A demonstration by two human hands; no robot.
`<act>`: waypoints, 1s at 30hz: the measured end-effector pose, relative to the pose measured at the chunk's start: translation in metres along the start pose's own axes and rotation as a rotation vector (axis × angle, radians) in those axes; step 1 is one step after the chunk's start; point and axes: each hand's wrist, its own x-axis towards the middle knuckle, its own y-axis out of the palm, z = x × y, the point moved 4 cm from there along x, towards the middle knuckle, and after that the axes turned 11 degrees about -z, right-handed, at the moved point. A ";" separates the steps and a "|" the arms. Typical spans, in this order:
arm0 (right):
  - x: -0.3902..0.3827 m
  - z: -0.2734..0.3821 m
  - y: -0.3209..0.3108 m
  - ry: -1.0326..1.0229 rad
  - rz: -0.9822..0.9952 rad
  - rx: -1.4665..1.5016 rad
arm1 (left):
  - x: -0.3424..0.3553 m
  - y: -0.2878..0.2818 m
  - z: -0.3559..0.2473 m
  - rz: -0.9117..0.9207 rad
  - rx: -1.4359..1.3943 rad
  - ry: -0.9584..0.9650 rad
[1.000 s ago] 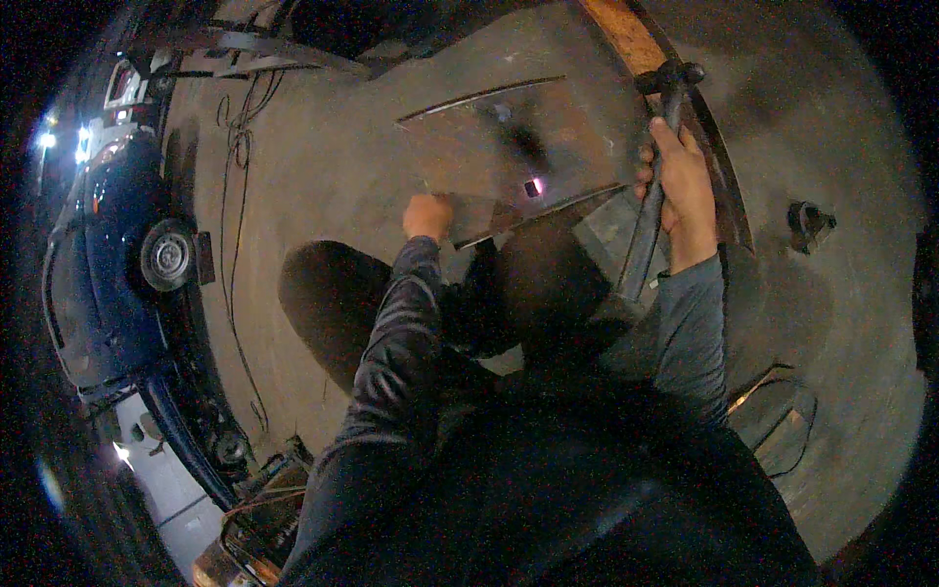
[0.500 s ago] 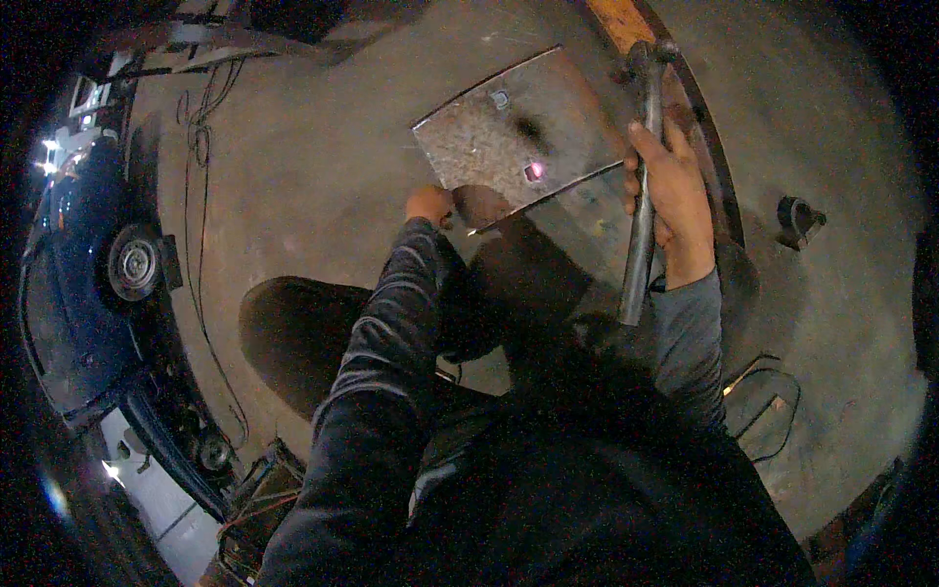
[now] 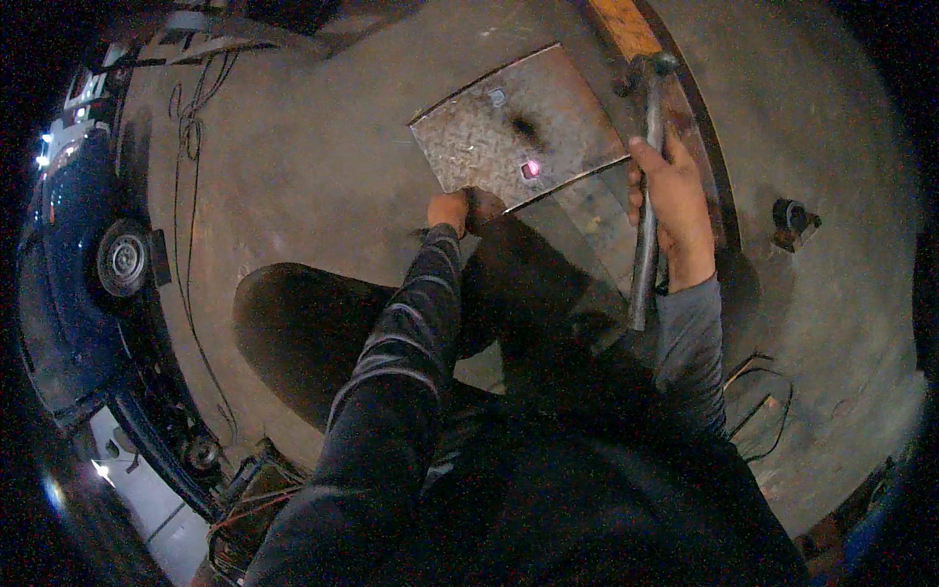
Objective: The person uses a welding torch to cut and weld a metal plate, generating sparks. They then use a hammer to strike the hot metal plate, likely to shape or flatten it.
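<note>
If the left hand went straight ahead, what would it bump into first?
Probably the metal plate, just beyond the left hand; they may already touch, as depth is hard to judge.

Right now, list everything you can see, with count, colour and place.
Metal plate: one, grey and rusty brown, upper middle.
Glowing spot: one, pinkish white, on the plate.
Hammer: one, grey, right of the plate.
Curved metal band: one, dark with orange, upper right.
Vehicle: one, dark blue, far left.
Floor cable: count unclear, dark, left.
Pale panel: one, whitish, lower left.
Unidentified object: one, black, right.
Cable loop: one, black, lower right.
Left hand: one, dark sleeve, by the plate's near corner.
Right hand: one, grey sleeve, gripping the hammer.
</note>
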 end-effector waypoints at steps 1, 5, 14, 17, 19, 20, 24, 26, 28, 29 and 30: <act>0.003 -0.003 -0.004 -0.013 -0.011 -0.035 | 0.000 -0.007 -0.011 -0.013 -0.008 0.016; 0.000 -0.020 0.010 -0.039 0.063 -0.079 | -0.011 0.016 0.031 0.050 -0.045 -0.240; 0.084 -0.100 0.002 -0.262 -0.042 -0.703 | -0.036 0.004 0.009 0.188 -0.148 -0.427; 0.070 -0.098 0.016 -0.177 0.009 -0.820 | -0.061 0.025 0.017 0.231 -0.256 -0.443; 0.068 -0.101 0.019 -0.249 -0.004 -0.908 | -0.063 0.036 0.012 0.246 -0.323 -0.448; 0.069 -0.104 0.020 -0.210 0.024 -0.907 | -0.064 0.040 0.010 0.246 -0.351 -0.459; 0.081 -0.117 0.014 -0.113 0.067 -0.881 | -0.062 0.050 0.005 0.198 -0.455 -0.483; 0.086 -0.129 0.010 -0.138 0.077 -0.880 | -0.069 0.052 0.004 0.125 -0.565 -0.483; 0.092 -0.140 0.007 -0.182 0.105 -0.880 | -0.075 0.045 0.011 -0.021 -0.757 -0.392; 0.090 -0.146 0.008 -0.194 0.128 -0.869 | -0.079 0.038 0.020 -0.115 -0.904 -0.310; 0.088 -0.145 0.009 -0.183 0.134 -0.843 | -0.078 0.021 0.022 -0.200 -1.044 -0.221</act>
